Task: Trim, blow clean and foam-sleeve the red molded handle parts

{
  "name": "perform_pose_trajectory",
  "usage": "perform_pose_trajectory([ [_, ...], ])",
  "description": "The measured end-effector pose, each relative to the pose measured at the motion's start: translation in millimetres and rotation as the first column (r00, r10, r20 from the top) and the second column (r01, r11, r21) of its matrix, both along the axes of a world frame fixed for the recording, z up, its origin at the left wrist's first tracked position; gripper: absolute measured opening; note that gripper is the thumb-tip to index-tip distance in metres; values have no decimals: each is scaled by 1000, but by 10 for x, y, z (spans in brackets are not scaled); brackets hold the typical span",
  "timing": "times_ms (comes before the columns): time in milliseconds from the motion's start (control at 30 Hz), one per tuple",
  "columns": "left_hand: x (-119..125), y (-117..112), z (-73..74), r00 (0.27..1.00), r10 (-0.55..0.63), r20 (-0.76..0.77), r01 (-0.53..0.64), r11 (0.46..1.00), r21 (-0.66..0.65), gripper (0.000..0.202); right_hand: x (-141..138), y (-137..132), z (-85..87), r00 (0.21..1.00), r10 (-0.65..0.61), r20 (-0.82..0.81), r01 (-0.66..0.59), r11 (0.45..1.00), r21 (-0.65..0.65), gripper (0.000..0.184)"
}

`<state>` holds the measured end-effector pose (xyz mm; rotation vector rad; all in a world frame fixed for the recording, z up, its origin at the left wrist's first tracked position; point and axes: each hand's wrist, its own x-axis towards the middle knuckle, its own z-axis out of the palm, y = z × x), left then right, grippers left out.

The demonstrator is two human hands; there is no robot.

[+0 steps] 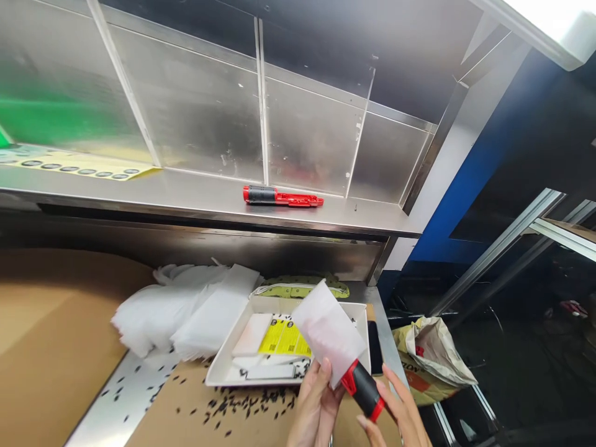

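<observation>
My left hand (315, 406) pinches the lower edge of a white foam pouch (328, 332) near the bottom of the view. A red and black tool (363, 390) sticks out of the pouch's lower end, and my right hand (399, 415) cups its handle from the right with fingers curled round it. Just behind the hands stands a white tray (223, 363) holding yellow labels (284, 338) and white pieces. A second red and black tool (279, 197) lies on the steel shelf (195, 200) above.
A heap of white foam pouches (181, 310) lies left of the tray. Brown cardboard (51, 335) covers the bench, strewn with small black bits (242, 406). A yellow sticker sheet (74, 165) sits on the shelf's left. A crumpled bag (431, 357) lies to the right.
</observation>
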<state>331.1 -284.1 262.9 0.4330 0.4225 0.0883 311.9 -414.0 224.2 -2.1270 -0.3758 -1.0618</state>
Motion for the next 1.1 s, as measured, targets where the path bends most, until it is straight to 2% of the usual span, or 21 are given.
perform_pose_trajectory([
  [67, -64, -57, -16, 999, -42, 5, 42, 999, -14, 40, 32, 36, 131, 999, 36, 21, -36, 999, -7, 27],
  [133, -119, -107, -42, 997, -74, 8, 74, 997, -21, 41, 73, 62, 191, 996, 68, 53, -67, 998, -14, 27],
  [267, -200, -147, -122, 990, -136, 23, 137, 990, -45, 37, 150, 64, 187, 989, 119, 86, -116, 992, -43, 30],
  [367, -237, -75, -168, 979, -198, 40, 201, 975, -99, 40, 198, 26, 176, 978, 191, 85, -188, 981, -48, 31],
  [533, -235, 148, -212, 934, -352, 55, 354, 899, -259, 49, 232, -15, 200, 943, 317, 98, -296, 938, -178, 36],
  [633, -246, 168, -279, 904, -425, 42, 415, 849, -328, 48, 189, 0, 218, 942, 335, -6, -327, 914, -239, 39],
  [733, -306, 54, -367, 894, -448, 24, 424, 825, -372, 48, 120, 11, 236, 940, 316, -127, -339, 909, -243, 41],
  [867, -415, -65, -448, 907, -421, 9, 388, 827, -407, 51, 74, -20, 305, 922, 349, -168, -382, 889, -251, 51],
  [1000, -486, 53, -494, 899, -439, 8, 400, 811, -427, 51, 102, -50, 405, 895, 395, -205, -439, 859, -264, 41],
  [1100, -505, 126, -543, 913, -409, -8, 370, 834, -409, 44, 126, -30, 425, 874, 435, -218, -483, 824, -295, 39],
])
